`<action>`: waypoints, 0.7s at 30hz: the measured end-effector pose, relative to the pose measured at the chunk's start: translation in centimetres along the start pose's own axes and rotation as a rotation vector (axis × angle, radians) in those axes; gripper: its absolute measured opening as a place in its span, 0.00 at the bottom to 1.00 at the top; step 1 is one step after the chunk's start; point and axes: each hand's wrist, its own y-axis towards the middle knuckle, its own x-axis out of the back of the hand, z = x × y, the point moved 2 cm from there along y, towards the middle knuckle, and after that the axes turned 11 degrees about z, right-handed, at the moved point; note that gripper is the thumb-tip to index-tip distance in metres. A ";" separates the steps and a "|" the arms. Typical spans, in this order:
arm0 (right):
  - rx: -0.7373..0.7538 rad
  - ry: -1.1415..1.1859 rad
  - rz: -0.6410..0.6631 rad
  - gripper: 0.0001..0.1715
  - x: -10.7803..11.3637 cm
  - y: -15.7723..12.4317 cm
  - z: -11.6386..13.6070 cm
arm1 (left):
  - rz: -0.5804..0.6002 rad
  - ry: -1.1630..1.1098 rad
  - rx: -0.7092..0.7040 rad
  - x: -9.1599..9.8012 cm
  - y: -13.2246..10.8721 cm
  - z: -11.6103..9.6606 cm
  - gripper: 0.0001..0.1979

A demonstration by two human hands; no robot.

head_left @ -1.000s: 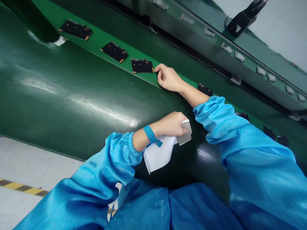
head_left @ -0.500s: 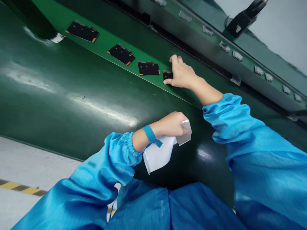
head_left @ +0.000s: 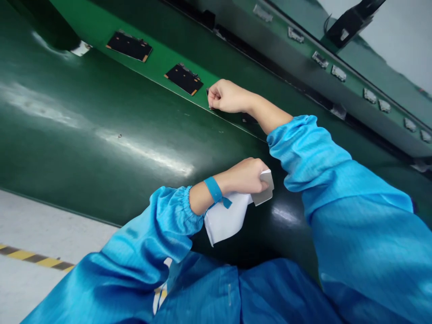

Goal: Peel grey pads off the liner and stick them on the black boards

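Note:
My right hand [head_left: 227, 95] is curled into a fist on the light green conveyor strip [head_left: 158, 58], over a flat black board of which only a corner [head_left: 208, 92] shows. Two more black boards [head_left: 184, 78] [head_left: 129, 45] lie on the strip to its left. Nearer to me, my left hand [head_left: 245, 175] is closed on a small stack of white sheets [head_left: 224, 218] above the dark green table [head_left: 101, 135]. A blue strap [head_left: 214, 191] circles that wrist. Both arms wear blue sleeves.
Beyond the strip runs a second green rail carrying several small silver parts [head_left: 319, 57]. A black fixture [head_left: 351, 20] stands at the top right. At the bottom left is grey floor with a yellow and black stripe [head_left: 33, 258].
My right hand has moved left from a small black piece and closed into a fist over the third board. The boards have drifted right along the strip. My left hand has stayed put.

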 end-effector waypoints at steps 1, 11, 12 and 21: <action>0.007 -0.002 -0.001 0.09 0.1 -0.3 -0.3 | -0.004 0.008 0.001 0.0 0.0 0.0 0.05; -0.010 -0.089 0.057 0.10 0.1 -2.4 -0.7 | -0.008 0.021 0.004 0.0 0.0 0.0 0.05; -0.032 -0.107 0.070 0.12 0.1 -2.7 -0.4 | -0.011 0.019 0.007 0.0 0.0 0.0 0.05; -0.097 -0.199 0.102 0.13 0.2 -4.9 0.6 | -0.017 0.014 0.002 0.0 0.1 0.2 0.07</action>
